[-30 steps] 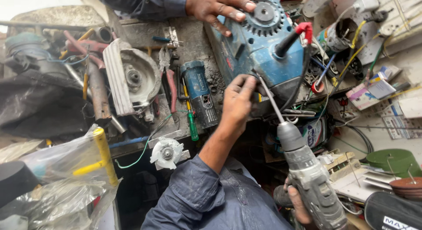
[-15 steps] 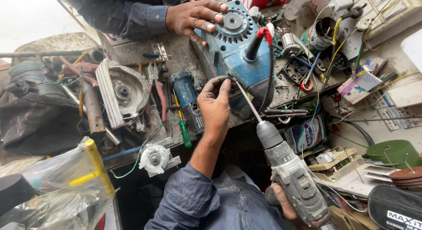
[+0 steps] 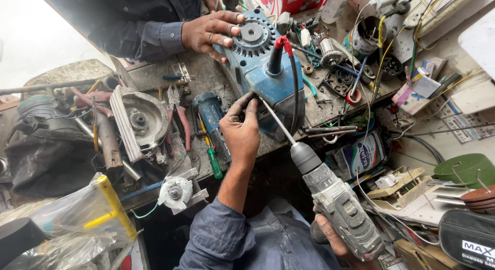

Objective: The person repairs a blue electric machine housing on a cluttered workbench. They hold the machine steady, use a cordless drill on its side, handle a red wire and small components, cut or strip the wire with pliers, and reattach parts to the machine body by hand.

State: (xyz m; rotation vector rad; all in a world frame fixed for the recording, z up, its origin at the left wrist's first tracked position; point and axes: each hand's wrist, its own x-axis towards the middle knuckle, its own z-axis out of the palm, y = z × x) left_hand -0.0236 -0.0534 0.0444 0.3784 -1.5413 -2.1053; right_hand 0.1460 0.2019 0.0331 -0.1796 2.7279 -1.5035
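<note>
Blue power-tool housing (image 3: pixel 260 69) at frame centre on the surface: heavy, rigid, likely greasy. Left hand (image 3: pixel 241 132) pinches the long bit at its edge; right hand (image 3: pixel 337 241) wraps the cordless drill (image 3: pixel 335 200). Best gripped by the body.

Worktop (image 3: pixel 206 76): grey, worn, stained, runs left to right across scene, heavily cluttered. Far left: bright overexposed daylight area (image 3: pixel 36 38), source unclear. Left: dark cloth (image 3: pixel 46 167) draped over edge. Near left: clear plastic bag (image 3: pixel 56 223). Right: lower surface (image 3: pixel 443 131) littered with papers, wires. Floor not visible.
</note>
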